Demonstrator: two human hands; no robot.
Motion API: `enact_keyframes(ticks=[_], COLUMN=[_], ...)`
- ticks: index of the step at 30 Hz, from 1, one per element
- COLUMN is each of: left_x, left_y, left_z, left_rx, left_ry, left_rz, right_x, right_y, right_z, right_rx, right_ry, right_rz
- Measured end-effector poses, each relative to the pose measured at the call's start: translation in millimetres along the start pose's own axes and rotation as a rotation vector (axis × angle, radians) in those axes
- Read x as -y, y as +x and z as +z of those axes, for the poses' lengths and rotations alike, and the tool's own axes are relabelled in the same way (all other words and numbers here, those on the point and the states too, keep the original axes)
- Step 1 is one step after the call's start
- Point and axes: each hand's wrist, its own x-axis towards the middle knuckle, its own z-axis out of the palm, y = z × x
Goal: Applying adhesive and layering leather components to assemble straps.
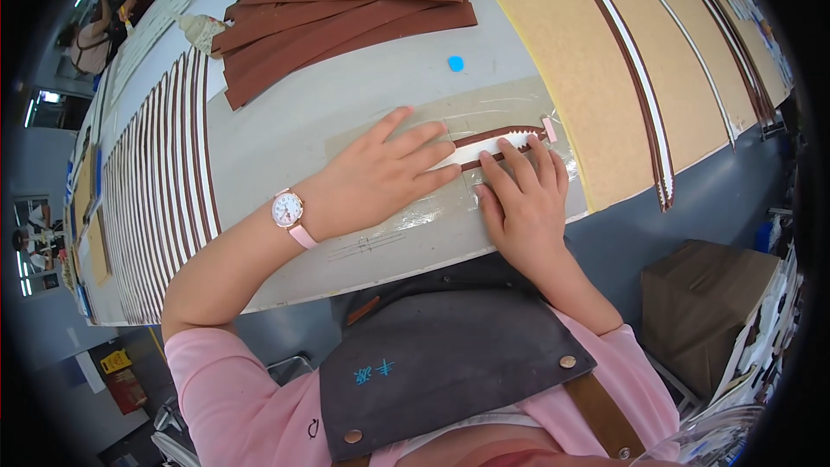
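Note:
A short strip (497, 145), white along its middle with brown edges, lies on a clear taped patch of the grey worktable. Its right end tapers, and jagged teeth of brown show along the white there. My left hand (389, 164), with a watch at the wrist, lies flat with fingers spread, fingertips at the strip's left part. My right hand (527, 199) rests on the strip's right part, fingers apart and bent lightly down onto it. A small pink piece (548, 129) stands at the strip's tapered end.
Brown strips (346, 13) are heaped at the back. Several brown-and-white strips (173, 182) lie in rows at the left. A bottle (201, 33) stands beside the heap, and a blue lump (456, 63) sits mid-table. On the tan board (579, 52) lies a long strip (635, 60).

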Motion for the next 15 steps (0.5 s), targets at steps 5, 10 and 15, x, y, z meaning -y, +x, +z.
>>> enact_keyframes(ticks=[5,10,15], left_x=[3.2,2.7,3.4], left_y=[0.6,1.3,0.2], left_z=[-3.8,-7.4,-6.8], left_rx=[0.036,0.066,0.058], left_ry=[0.007,0.005,-0.019], left_rz=[0.023,0.023,0.011], right_x=[0.9,1.1,0.8], right_y=[0.6,0.5,0.7], right_z=[-0.9,-1.8,-1.8], right_rx=[0.006,0.021,0.028], right_ry=[0.009,0.018,0.018], right_rz=[0.009,0.023,0.026])
